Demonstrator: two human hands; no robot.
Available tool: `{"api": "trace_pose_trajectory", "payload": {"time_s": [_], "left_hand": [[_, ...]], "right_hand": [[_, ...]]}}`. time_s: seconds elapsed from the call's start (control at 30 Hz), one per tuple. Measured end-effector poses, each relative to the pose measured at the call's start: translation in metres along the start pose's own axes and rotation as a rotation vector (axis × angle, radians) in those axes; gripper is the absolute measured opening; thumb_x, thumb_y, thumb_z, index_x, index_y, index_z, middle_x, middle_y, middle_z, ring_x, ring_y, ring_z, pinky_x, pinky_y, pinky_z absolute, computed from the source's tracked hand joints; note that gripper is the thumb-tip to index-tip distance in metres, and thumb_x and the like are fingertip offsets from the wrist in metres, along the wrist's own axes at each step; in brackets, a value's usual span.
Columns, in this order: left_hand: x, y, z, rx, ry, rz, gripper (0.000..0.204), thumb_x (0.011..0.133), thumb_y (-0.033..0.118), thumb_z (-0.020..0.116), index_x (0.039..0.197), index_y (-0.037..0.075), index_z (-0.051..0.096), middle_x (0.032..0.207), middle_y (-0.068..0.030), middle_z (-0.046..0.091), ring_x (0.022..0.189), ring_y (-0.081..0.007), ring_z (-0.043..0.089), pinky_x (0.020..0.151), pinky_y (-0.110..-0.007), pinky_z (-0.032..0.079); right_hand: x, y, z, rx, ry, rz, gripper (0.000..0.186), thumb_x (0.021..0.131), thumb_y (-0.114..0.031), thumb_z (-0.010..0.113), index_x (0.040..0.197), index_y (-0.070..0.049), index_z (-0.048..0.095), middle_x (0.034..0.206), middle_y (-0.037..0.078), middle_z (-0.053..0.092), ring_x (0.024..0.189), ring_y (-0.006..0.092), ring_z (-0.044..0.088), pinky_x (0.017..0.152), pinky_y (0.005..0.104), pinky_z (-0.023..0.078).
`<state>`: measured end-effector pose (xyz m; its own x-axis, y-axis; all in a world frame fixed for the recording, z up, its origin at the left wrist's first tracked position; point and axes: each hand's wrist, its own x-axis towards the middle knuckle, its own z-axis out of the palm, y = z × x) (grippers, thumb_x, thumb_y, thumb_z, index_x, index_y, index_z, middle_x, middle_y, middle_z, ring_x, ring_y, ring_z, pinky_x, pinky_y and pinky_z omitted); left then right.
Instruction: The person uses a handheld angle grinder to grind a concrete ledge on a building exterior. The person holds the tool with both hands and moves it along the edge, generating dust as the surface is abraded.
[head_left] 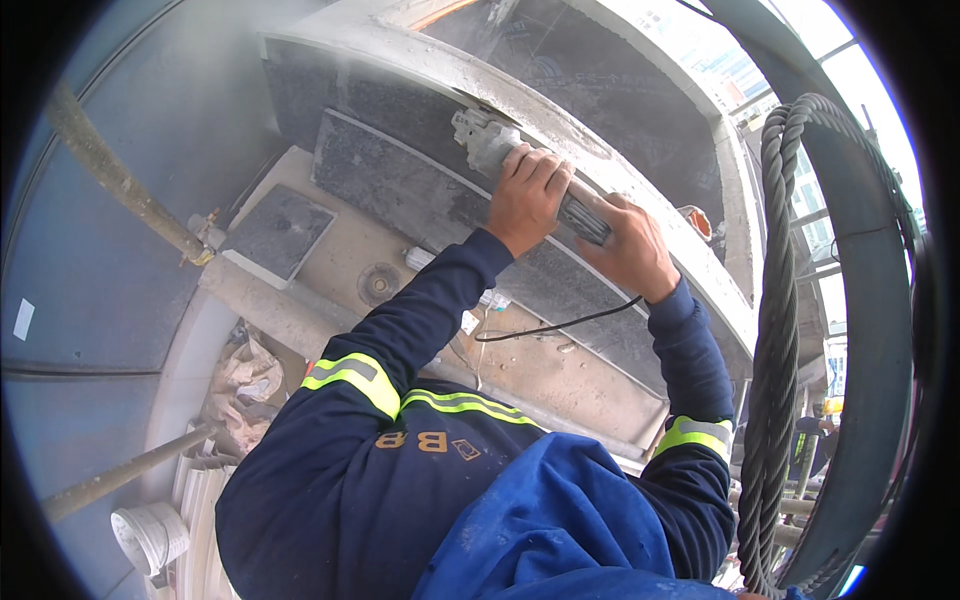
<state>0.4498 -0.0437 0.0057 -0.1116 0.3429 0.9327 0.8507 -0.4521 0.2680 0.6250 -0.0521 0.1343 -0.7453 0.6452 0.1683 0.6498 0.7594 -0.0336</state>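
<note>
A dust-covered angle grinder (487, 143) lies along the edge of a pale ledge (630, 165), its head at the far left end. My left hand (530, 195) is closed round the body just behind the head. Farther back, my right hand (635, 245) wraps the rear of the grinder. A black cord (570, 323) runs from near my right hand down to the left. The disc is mostly hidden at the ledge, so I cannot tell how deep it touches. Pale dust (215, 75) hangs beyond the tool.
Dark stone slabs (390, 165) stand under the ledge, and a square dark tile (280, 233) lies at the left. Thick steel cable (775, 350) hangs at the right beside a curved metal beam (868, 260). Scaffold poles (125, 185) and a white bucket (150, 535) are at the left.
</note>
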Motion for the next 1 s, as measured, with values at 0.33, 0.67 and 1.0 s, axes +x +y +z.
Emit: {"api": "trace_pose_trajectory", "payload": {"time_s": [0.33, 0.67, 1.0], "left_hand": [[-0.002, -0.016, -0.003, -0.005, -0.061, -0.004, 0.036, 0.084, 0.007, 0.068, 0.12, 0.004, 0.068, 0.118, -0.0118, 0.067, 0.122, -0.0296, 0.063, 0.116, -0.052, 0.041], [-0.003, 0.017, 0.002, -0.013, -0.029, 0.022, 0.051, 0.071, 0.006, 0.08, 0.12, 0.004, 0.067, 0.121, -0.0118, 0.067, 0.124, -0.031, 0.062, 0.117, -0.053, 0.041], [-0.004, 0.017, 0.004, -0.013, 0.004, 0.02, 0.042, 0.078, 0.006, 0.074, 0.118, 0.003, 0.068, 0.12, -0.0131, 0.068, 0.123, -0.0315, 0.063, 0.116, -0.053, 0.041]], "right_hand": [[0.014, 0.003, 0.014, 0.019, -0.017, 0.009, 0.054, 0.075, -0.02, 0.083, 0.127, -0.006, 0.076, 0.098, 0.019, 0.072, 0.087, 0.0353, 0.072, 0.08, 0.0451, 0.056], [-0.023, 0.003, -0.009, -0.045, 0.059, -0.058, 0.06, 0.076, -0.019, 0.087, 0.133, -0.006, 0.074, 0.095, 0.017, 0.07, 0.085, 0.0339, 0.071, 0.079, 0.0439, 0.056], [-0.018, -0.007, -0.014, -0.024, -0.032, 0.059, 0.058, 0.076, -0.017, 0.085, 0.132, -0.006, 0.074, 0.094, 0.016, 0.07, 0.083, 0.0348, 0.07, 0.077, 0.0446, 0.055]]}}
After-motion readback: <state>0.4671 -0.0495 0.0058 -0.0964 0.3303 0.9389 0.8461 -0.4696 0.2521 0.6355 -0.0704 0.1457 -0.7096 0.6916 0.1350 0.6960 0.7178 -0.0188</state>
